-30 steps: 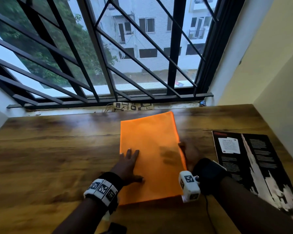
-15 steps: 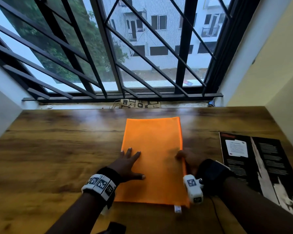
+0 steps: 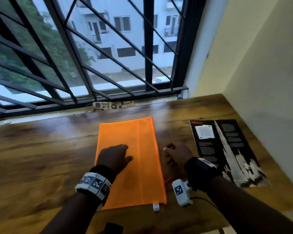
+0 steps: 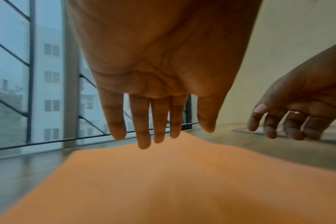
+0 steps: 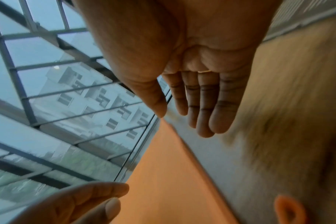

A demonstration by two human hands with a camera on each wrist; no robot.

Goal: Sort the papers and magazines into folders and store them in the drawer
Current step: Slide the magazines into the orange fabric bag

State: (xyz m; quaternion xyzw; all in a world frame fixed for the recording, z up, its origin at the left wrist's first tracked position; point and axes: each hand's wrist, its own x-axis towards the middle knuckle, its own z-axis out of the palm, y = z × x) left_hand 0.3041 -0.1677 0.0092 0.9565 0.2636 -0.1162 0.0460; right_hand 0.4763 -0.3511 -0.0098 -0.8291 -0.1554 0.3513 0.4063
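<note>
An orange folder (image 3: 142, 166) lies flat and closed on the wooden desk (image 3: 41, 157), long side running away from me. My left hand (image 3: 120, 149) is over its left half with fingers straight (image 4: 144, 136); I cannot tell whether they touch the folder (image 4: 182, 181). My right hand (image 3: 169, 149) hovers over bare desk just right of the folder's edge (image 5: 173, 174), fingers relaxed (image 5: 201, 113) and holding nothing. A black magazine (image 3: 227, 149) lies flat at the right, beyond the right hand.
A barred window (image 3: 108, 65) runs along the desk's far edge, with a small patterned card (image 3: 113, 105) on the sill. A cream wall (image 3: 260, 81) closes the right side. A white tag (image 3: 156, 207) sticks out of the folder's near edge.
My right hand has let go of the folder's right edge and moved off it to the right. The left hand stays over the folder's left half.
</note>
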